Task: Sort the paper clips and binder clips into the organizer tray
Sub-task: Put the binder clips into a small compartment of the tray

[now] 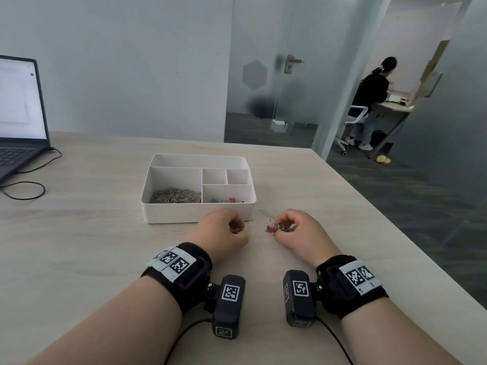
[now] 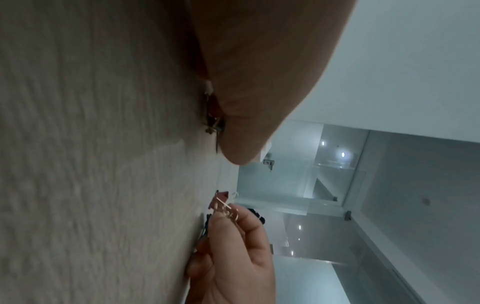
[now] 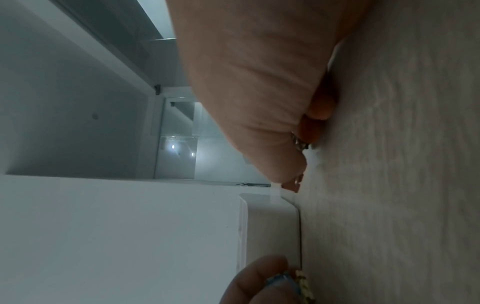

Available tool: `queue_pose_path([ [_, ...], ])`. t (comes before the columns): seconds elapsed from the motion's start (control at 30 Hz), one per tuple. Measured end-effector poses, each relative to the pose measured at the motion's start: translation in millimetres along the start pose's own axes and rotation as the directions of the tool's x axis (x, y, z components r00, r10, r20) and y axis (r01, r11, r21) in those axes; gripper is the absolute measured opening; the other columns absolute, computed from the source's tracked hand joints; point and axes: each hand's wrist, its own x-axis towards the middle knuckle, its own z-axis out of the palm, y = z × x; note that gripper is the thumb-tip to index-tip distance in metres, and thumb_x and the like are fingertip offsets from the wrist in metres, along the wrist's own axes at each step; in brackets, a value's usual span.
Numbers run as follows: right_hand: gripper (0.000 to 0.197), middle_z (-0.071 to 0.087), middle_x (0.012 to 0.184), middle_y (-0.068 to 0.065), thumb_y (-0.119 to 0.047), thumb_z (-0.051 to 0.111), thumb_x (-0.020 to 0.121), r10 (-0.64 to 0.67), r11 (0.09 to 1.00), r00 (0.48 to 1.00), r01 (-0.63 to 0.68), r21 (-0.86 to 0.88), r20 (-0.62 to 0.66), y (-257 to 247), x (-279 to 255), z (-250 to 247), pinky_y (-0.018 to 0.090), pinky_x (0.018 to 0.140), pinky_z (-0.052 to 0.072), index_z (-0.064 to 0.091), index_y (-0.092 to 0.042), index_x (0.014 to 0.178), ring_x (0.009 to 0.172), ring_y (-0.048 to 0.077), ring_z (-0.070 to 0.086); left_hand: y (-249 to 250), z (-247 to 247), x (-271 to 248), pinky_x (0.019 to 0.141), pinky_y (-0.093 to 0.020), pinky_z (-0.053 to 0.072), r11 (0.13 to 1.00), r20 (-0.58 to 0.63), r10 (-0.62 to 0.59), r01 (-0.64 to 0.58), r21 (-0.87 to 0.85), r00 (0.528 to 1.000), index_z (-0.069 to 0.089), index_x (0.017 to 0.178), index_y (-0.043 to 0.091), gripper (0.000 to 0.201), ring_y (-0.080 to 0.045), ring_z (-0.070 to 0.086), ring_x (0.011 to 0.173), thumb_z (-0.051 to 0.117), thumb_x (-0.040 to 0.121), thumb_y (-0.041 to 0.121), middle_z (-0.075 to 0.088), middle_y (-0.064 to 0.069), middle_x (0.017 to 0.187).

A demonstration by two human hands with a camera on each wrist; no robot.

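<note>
The white organizer tray [image 1: 158,214] stands mid-table; its rim also shows in the right wrist view [image 3: 270,226]. A heap of silver paper clips [image 1: 175,195] fills its big left compartment. A few coloured binder clips [image 1: 226,200] lie in the front right compartment. My left hand [image 1: 237,227] rests on the table just before the tray, fingers curled round small binder clips [image 3: 285,281]. My right hand [image 1: 283,227], a little to the right, pinches a bunch of binder clips by their wire handles. A pink binder clip [image 1: 271,229] [image 2: 219,200] hangs from that bunch.
An open laptop [image 1: 18,114] sits at the far left with its cable [image 1: 26,185] looping over the table. The table's right edge [image 1: 395,227] runs diagonally close to my right hand. A person [image 1: 371,101] sits at a desk beyond the glass door.
</note>
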Motion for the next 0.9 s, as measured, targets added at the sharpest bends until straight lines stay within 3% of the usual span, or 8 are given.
queue_pose_path([
  [0.1,0.017,0.070,0.081,-0.019,-0.009,0.072,0.080,0.003,0.991,1.000,0.000,0.132,-0.025,-0.2,-4.5,2.4,0.011,0.059,0.041,0.071,-0.026,0.081,0.059,-0.003,0.057,-4.3,-1.5,1.3,0.070,-0.022,0.046,0.966,-0.101,-0.045,0.018,-0.256,0.994,0.070,0.083,0.018,0.005,-0.006,0.056,0.067,0.072,0.079,0.015,0.063,0.011,0.075],
  [0.23,0.010,0.065,0.079,0.000,-0.010,0.073,0.085,0.029,0.957,0.999,-0.015,0.289,-0.045,-6.7,-7.9,2.8,0.020,0.051,0.045,0.071,-0.019,0.089,0.050,0.011,0.052,-4.5,-4.6,1.6,0.071,-0.020,0.051,0.907,-0.274,-0.049,-0.072,-0.415,0.960,0.069,0.085,0.030,0.015,-0.002,0.059,0.070,0.072,0.075,0.020,0.071,0.009,0.092],
  [0.37,0.009,0.069,0.090,0.008,-0.011,0.072,0.087,0.018,0.935,0.990,0.035,0.354,-0.143,-20.7,-2.7,6.8,0.015,0.052,0.046,0.070,-0.019,0.091,0.054,0.011,0.056,-4.0,-12.1,8.7,0.074,-0.017,0.049,0.952,-0.463,0.079,-0.205,-0.228,0.883,0.067,0.094,0.030,0.021,0.001,0.059,0.085,0.073,0.080,0.016,0.063,0.013,0.095],
  [0.47,0.012,0.068,0.099,0.004,-0.013,0.071,0.088,-0.025,0.936,0.978,0.096,0.338,-0.207,-32.9,10.5,13.4,0.019,0.055,0.051,0.069,-0.023,0.093,0.062,0.010,0.061,-9.8,-16.8,17.6,0.078,-0.029,0.053,0.961,-0.521,0.146,-0.246,-0.129,0.841,0.070,0.099,0.023,0.020,0.003,0.057,0.083,0.072,0.081,0.014,0.063,0.011,0.101],
  [0.57,0.015,0.066,0.105,-0.001,-0.015,0.070,0.087,-0.128,0.944,0.967,0.187,0.271,-0.220,-47.8,23.6,22.3,0.023,0.065,0.056,0.069,-0.028,0.094,0.073,0.007,0.064,-14.1,-21.4,23.4,0.089,-0.043,0.047,0.976,-0.545,0.174,-0.216,-0.014,0.820,0.071,0.100,0.026,0.021,0.000,0.058,0.085,0.072,0.081,0.017,0.061,0.016,0.105],
  [0.67,0.015,0.062,0.105,-0.007,-0.014,0.072,0.086,-0.253,0.946,0.945,0.286,0.151,-0.207,-62.9,33.7,34.5,0.014,0.070,0.051,0.071,-0.026,0.094,0.072,0.004,0.060,-21.7,-26.0,28.4,0.090,-0.042,0.038,0.991,-0.509,0.136,-0.120,0.064,0.850,0.070,0.103,0.031,0.023,-0.006,0.060,0.091,0.070,0.082,0.022,0.059,0.019,0.106],
  [0.77,0.015,0.057,0.102,-0.006,-0.014,0.073,0.085,-0.317,0.943,0.932,0.329,0.045,-0.174,-71.5,44.8,45.9,0.016,0.074,0.051,0.072,-0.025,0.095,0.071,0.004,0.058,-25.3,-27.2,30.4,0.091,-0.037,0.032,0.993,-0.450,0.071,-0.020,0.116,0.890,0.065,0.113,0.033,0.030,-0.009,0.062,0.100,0.066,0.083,0.027,0.064,0.014,0.113],
  [0.9,0.016,0.059,0.101,-0.006,-0.016,0.072,0.086,-0.361,0.930,0.925,0.350,-0.110,-0.114,-74.2,55.0,51.0,0.019,0.076,0.050,0.074,-0.023,0.101,0.077,0.007,0.057,-26.5,-25.3,32.5,0.092,-0.042,0.040,0.990,-0.422,0.084,-0.027,0.139,0.903,0.062,0.107,0.029,0.022,-0.012,0.063,0.097,0.067,0.085,0.031,0.061,0.016,0.096],
])
